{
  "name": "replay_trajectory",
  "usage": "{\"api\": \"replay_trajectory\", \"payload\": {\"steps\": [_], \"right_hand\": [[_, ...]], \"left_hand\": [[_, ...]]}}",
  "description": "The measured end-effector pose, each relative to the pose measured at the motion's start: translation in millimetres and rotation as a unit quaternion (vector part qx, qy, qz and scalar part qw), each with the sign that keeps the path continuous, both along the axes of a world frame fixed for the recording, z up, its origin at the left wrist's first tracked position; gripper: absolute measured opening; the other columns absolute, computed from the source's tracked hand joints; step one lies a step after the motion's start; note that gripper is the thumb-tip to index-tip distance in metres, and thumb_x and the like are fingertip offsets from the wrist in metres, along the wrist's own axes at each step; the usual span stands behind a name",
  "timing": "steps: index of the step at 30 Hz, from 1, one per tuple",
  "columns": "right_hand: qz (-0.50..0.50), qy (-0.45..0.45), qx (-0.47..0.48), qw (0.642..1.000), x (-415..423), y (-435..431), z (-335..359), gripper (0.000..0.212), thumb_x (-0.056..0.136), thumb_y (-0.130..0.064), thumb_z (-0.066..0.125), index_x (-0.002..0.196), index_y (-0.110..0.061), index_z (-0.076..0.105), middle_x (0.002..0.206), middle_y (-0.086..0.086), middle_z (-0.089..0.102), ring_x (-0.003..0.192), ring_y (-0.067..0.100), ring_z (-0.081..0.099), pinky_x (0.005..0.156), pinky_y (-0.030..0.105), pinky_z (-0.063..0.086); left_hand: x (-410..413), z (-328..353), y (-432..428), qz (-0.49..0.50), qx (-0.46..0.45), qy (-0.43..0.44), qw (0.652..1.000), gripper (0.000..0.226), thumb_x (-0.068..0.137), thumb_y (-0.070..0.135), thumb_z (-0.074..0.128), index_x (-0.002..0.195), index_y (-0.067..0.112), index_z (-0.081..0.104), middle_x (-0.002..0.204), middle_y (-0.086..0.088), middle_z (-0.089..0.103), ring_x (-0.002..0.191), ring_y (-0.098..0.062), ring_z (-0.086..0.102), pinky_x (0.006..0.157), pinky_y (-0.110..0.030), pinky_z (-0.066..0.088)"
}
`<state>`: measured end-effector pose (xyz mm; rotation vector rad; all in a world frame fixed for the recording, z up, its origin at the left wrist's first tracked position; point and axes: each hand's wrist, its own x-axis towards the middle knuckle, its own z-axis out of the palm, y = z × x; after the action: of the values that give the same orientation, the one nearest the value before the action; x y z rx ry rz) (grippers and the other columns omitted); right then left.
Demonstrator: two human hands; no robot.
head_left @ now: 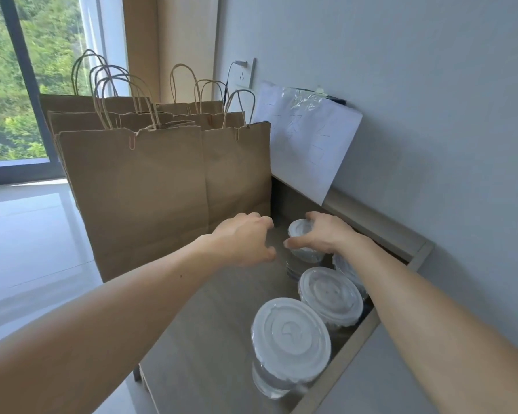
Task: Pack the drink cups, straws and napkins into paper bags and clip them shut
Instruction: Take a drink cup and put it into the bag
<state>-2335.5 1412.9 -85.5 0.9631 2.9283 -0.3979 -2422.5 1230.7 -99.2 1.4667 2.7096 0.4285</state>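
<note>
The right hand (pixel 326 234) had closed round the farthest clear plastic drink cup with a flat white snap-on lid (pixel 301 230), thumb on one side of the rim and fingers curled over the other. The cup stood on the pale wood-grain tabletop (pixel 207 339), at the end of a row of like cups beside the clipped brown paper bags with twisted handles (pixel 132 189). The left hand (pixel 240 240) hovered just beside it, loosely curled and empty. Such a cup probably had thin, slick, yielding walls and a lid that could pop off, so a hold on the wall below the rim looked safer. Its fill was unclear.
</note>
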Motion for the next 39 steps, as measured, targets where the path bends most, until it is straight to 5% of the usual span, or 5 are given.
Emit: {"api": "replay_trajectory", "payload": {"steps": [7,15,21,28,39], "right_hand": [[0.038,-0.011,0.026,0.999,4,-15,3,0.105,0.058,-0.056,0.074,0.149,-0.026,0.031,0.14,0.008,0.043,0.116,0.029,0.053,0.089,0.041,0.052],[0.024,0.193,0.032,0.98,65,-15,81,0.097,0.054,-0.059,0.069,0.142,-0.032,0.039,0.134,0.004,0.045,0.117,0.024,0.052,0.086,0.032,0.041],[-0.028,0.251,0.043,0.967,177,-6,129,0.102,0.047,-0.065,0.063,0.142,-0.036,0.04,0.138,0.002,0.044,0.122,0.022,0.049,0.093,0.036,0.043],[-0.105,0.22,0.014,0.97,342,17,109,0.09,0.06,-0.056,0.073,0.141,-0.039,0.039,0.137,-0.004,0.043,0.116,0.015,0.046,0.093,0.035,0.044],[-0.234,0.097,-0.051,0.966,553,38,-24,0.094,0.056,-0.062,0.068,0.141,-0.04,0.036,0.14,-0.003,0.042,0.123,0.021,0.049,0.087,0.035,0.042]], "left_hand": [[7,16,-9,0.012,0.002,0.004,1.0,0.058,0.088,0.047,0.055,0.14,0.025,0.044,0.132,-0.001,0.051,0.117,-0.024,0.048,0.079,-0.032,0.038],[42,64,-6,0.014,0.039,0.046,0.998,0.059,0.089,0.045,0.055,0.142,0.023,0.044,0.136,-0.002,0.05,0.121,-0.025,0.049,0.089,-0.035,0.043],[123,89,35,-0.061,0.057,0.067,0.994,0.048,0.088,0.045,0.057,0.13,0.022,0.053,0.119,0.0,0.056,0.109,-0.023,0.053,0.079,-0.033,0.041],[253,63,95,-0.13,0.031,0.047,0.99,0.052,0.085,0.047,0.057,0.133,0.027,0.051,0.127,0.001,0.055,0.102,-0.021,0.051,0.076,-0.031,0.037],[450,-68,152,-0.247,-0.107,-0.051,0.962,0.062,0.091,0.048,0.057,0.145,0.023,0.04,0.142,0.001,0.046,0.129,-0.023,0.045,0.096,-0.035,0.04]]}}
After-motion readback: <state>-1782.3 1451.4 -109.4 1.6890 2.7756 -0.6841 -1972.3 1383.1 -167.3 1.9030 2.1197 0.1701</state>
